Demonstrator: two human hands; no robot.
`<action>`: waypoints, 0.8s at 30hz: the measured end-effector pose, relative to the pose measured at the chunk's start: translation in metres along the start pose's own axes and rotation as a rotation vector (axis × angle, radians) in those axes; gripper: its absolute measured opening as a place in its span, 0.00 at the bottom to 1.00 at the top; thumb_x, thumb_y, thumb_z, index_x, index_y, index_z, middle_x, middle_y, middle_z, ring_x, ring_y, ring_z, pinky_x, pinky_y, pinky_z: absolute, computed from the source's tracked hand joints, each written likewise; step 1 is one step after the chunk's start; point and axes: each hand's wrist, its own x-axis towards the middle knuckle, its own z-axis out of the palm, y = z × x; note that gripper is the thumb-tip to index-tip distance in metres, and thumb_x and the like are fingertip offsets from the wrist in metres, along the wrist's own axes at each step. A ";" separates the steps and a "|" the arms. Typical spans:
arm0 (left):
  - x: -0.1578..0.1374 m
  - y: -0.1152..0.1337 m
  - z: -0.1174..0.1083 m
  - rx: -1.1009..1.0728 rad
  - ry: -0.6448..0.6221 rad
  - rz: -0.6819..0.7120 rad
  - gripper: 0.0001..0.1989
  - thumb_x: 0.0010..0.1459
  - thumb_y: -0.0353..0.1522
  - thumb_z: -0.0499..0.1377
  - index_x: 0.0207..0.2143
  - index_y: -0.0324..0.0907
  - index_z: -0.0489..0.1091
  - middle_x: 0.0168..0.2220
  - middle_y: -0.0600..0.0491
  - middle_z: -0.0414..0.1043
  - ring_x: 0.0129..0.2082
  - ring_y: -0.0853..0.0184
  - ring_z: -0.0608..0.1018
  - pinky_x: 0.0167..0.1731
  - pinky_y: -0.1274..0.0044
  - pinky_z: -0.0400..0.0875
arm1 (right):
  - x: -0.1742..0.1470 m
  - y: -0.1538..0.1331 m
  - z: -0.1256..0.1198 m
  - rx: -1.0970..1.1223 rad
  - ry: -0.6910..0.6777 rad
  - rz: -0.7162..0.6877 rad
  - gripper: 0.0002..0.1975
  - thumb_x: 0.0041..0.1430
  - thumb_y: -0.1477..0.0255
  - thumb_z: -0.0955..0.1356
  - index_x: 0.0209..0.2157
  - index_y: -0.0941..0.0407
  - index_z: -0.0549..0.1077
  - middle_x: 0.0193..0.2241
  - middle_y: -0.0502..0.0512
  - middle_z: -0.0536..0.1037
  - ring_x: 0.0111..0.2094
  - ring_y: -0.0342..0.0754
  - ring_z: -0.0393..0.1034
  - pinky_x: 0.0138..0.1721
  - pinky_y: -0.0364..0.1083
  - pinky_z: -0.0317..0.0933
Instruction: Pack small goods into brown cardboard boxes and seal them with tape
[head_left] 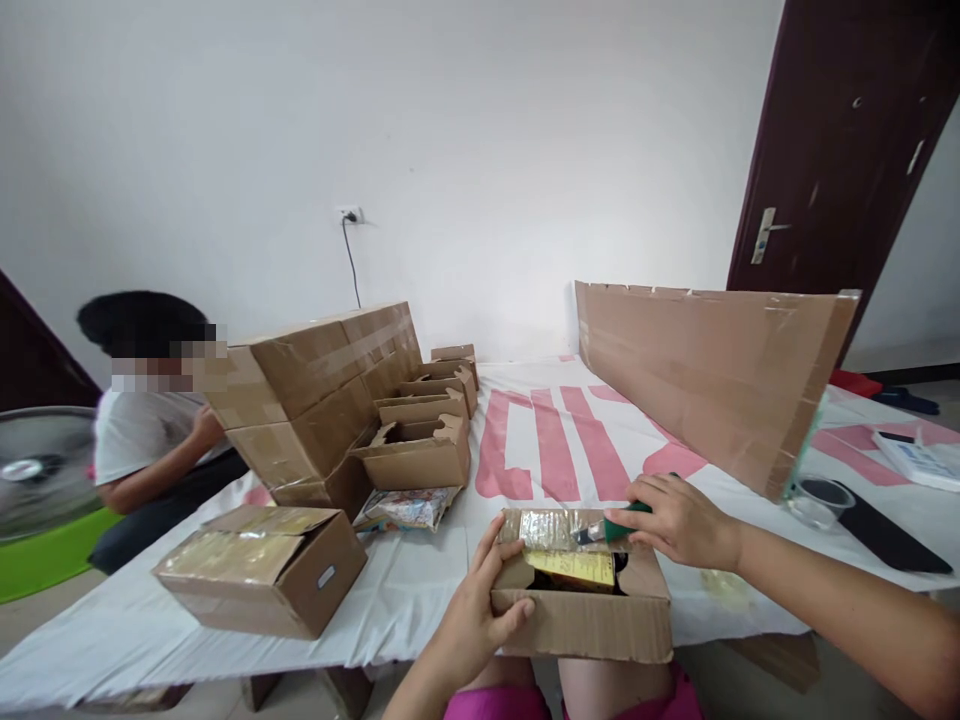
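A small cardboard box (pixel 581 625) sits at the table's front edge above my knees. Its top has a cut-out with something yellow (pixel 574 568) and printed showing inside. Clear tape (pixel 551 530) covers the far part of the top. My left hand (pixel 480 600) grips the box's left end, thumb on the front side and fingers over the top. In my right hand (pixel 667 520) is a utility knife (pixel 619 522) with a green handle, its blade lying over the taped top. The fingers wrap round the handle and partly hide it.
Left stand a taped box (pixel 262 570), a colourful packet (pixel 405 508), open boxes (pixel 420 455) and a stack of cartons (pixel 322 370). A cardboard panel (pixel 705 370) stands right, near a clear cup (pixel 817 500) and black phone (pixel 892 530). Another person (pixel 150 430) sits beyond the cartons.
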 end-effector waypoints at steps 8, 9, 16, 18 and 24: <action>-0.002 -0.002 0.001 -0.001 0.005 0.015 0.30 0.56 0.47 0.61 0.58 0.45 0.65 0.71 0.43 0.39 0.68 0.46 0.53 0.63 0.57 0.53 | 0.016 -0.008 0.006 0.326 -0.023 0.166 0.17 0.64 0.62 0.64 0.52 0.52 0.73 0.37 0.57 0.74 0.35 0.48 0.69 0.35 0.45 0.63; -0.003 -0.002 0.002 -0.005 0.007 0.015 0.30 0.56 0.47 0.61 0.58 0.45 0.65 0.71 0.43 0.39 0.68 0.46 0.52 0.64 0.57 0.53 | 0.017 -0.007 0.006 0.367 -0.032 0.220 0.17 0.65 0.62 0.63 0.52 0.52 0.72 0.38 0.57 0.74 0.36 0.48 0.70 0.36 0.46 0.64; -0.002 -0.004 0.003 -0.025 -0.020 0.013 0.30 0.57 0.48 0.60 0.58 0.45 0.63 0.71 0.42 0.36 0.69 0.48 0.50 0.64 0.58 0.50 | 0.033 -0.012 -0.003 0.554 -0.071 0.384 0.28 0.48 0.62 0.76 0.50 0.54 0.71 0.46 0.58 0.76 0.45 0.54 0.71 0.46 0.50 0.66; -0.002 -0.004 0.003 -0.022 -0.016 0.014 0.30 0.57 0.48 0.60 0.58 0.45 0.63 0.71 0.42 0.37 0.68 0.48 0.50 0.64 0.58 0.50 | 0.043 -0.019 0.002 0.555 -0.099 0.326 0.24 0.46 0.67 0.77 0.46 0.55 0.73 0.42 0.56 0.78 0.43 0.54 0.72 0.45 0.50 0.65; -0.003 -0.002 0.003 -0.016 -0.016 0.026 0.29 0.56 0.48 0.60 0.56 0.45 0.64 0.71 0.43 0.37 0.69 0.49 0.49 0.64 0.61 0.51 | 0.064 -0.030 0.028 0.448 -0.082 0.175 0.15 0.48 0.74 0.73 0.40 0.57 0.74 0.35 0.57 0.79 0.38 0.53 0.73 0.39 0.48 0.65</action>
